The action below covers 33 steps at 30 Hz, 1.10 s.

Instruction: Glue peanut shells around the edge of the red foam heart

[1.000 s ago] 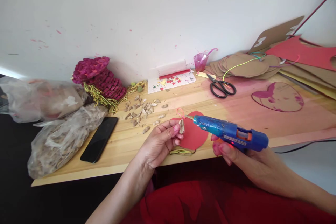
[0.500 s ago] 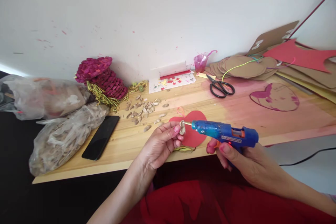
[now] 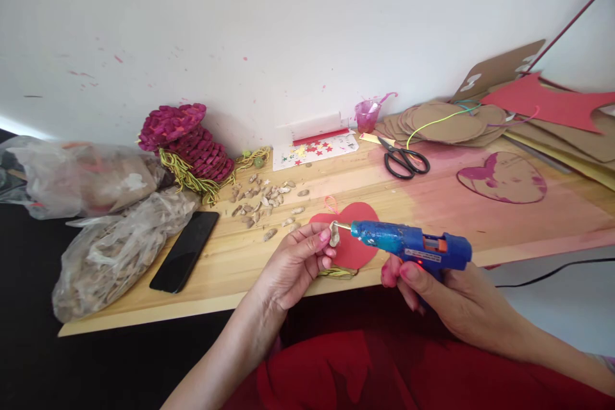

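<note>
Between the thumb and fingers of my left hand (image 3: 300,262) is a peanut shell (image 3: 335,235), its hollow side turned toward the right. My right hand (image 3: 444,298) is wrapped round the grip of a blue glue gun (image 3: 410,245), with a small red light lit on its side. The metal nozzle points left and meets the shell's upper edge, or nearly so. Beneath both lies a red paper heart (image 3: 358,253) with a thin orange-pink loop at its top, partly hidden by my left hand. Loose peanut shells (image 3: 269,198) are scattered to the left.
On the left are a black phone (image 3: 185,253), a plastic bag of shells (image 3: 120,256) and a stack of magenta pieces (image 3: 192,144). Black scissors (image 3: 406,160), a star sheet (image 3: 317,152), a pink cup (image 3: 368,116), cardboard discs (image 3: 442,123) and a cardboard heart (image 3: 502,178) lie farther back.
My right index finger has eased forward off the orange trigger area, and the power cord has shifted a little. The shell and nozzle stay almost in place.
</note>
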Motion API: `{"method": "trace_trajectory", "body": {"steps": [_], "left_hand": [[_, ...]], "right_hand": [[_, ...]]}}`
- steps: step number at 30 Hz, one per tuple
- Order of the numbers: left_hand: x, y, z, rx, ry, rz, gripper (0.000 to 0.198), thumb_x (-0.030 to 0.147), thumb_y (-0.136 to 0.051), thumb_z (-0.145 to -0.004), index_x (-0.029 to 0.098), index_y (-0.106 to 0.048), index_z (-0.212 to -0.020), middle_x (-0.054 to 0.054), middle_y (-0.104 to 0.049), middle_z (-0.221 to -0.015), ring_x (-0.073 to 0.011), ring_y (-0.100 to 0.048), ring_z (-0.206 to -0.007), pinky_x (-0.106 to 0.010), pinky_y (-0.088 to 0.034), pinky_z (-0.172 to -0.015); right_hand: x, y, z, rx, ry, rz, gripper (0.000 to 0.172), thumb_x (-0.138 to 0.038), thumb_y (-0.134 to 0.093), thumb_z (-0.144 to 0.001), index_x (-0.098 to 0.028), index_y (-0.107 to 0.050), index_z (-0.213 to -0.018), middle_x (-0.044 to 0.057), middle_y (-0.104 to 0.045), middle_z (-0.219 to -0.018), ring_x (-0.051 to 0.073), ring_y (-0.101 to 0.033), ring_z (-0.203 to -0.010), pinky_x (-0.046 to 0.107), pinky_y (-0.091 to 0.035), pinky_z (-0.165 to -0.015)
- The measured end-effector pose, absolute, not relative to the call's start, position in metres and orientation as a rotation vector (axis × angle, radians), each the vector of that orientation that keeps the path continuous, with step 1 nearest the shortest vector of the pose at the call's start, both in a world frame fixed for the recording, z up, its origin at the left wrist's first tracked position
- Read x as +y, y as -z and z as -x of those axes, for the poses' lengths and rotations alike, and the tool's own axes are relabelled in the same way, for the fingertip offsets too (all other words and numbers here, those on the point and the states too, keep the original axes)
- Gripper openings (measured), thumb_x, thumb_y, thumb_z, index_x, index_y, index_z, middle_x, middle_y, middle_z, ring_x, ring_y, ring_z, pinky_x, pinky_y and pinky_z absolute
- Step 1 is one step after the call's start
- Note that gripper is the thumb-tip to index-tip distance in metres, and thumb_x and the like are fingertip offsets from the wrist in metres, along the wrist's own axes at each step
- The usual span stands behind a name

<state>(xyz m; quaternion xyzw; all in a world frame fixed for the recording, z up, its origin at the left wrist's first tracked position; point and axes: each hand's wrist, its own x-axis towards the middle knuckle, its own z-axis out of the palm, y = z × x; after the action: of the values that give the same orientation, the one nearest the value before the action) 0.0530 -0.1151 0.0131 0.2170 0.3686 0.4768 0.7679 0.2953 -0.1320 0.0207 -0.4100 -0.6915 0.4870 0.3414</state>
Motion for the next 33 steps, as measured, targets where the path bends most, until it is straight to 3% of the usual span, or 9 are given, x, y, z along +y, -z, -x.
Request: {"method": "trace_trajectory", "body": {"steps": [20,33], "left_hand": [[-0.112,-0.012,-0.053,0.803,-1.013,-0.489,0.026,0.021,-0.087,-0.075,0.008,-0.071,-0.090,-0.001,-0.062,-0.076,-0.0053,-0.059,-0.061,-0.013,-0.050,-0.054],[-0.112,-0.015,-0.054,0.864,-1.032,-0.485,0.029,0.024,-0.091,-0.069,0.009,-0.072,-0.086,-0.002,-0.066,-0.073,-0.0061,-0.060,-0.060,-0.013,-0.050,-0.052]], "right_hand": [[-0.130,-0.009,-0.298,-1.779,-1.289,1.069,0.034,-0.046,-0.049,-0.100,-0.021,-0.063,-0.082,0.004,-0.068,-0.074,0.013,-0.058,-0.054,0.028,-0.049,-0.050],[-0.130,-0.014,-0.298,-1.774,-1.303,1.060,0.037,-0.048,-0.049,-0.100,-0.020,-0.061,-0.080,0.003,-0.064,-0.069,0.013,-0.057,-0.052,0.027,-0.048,-0.049]]}}
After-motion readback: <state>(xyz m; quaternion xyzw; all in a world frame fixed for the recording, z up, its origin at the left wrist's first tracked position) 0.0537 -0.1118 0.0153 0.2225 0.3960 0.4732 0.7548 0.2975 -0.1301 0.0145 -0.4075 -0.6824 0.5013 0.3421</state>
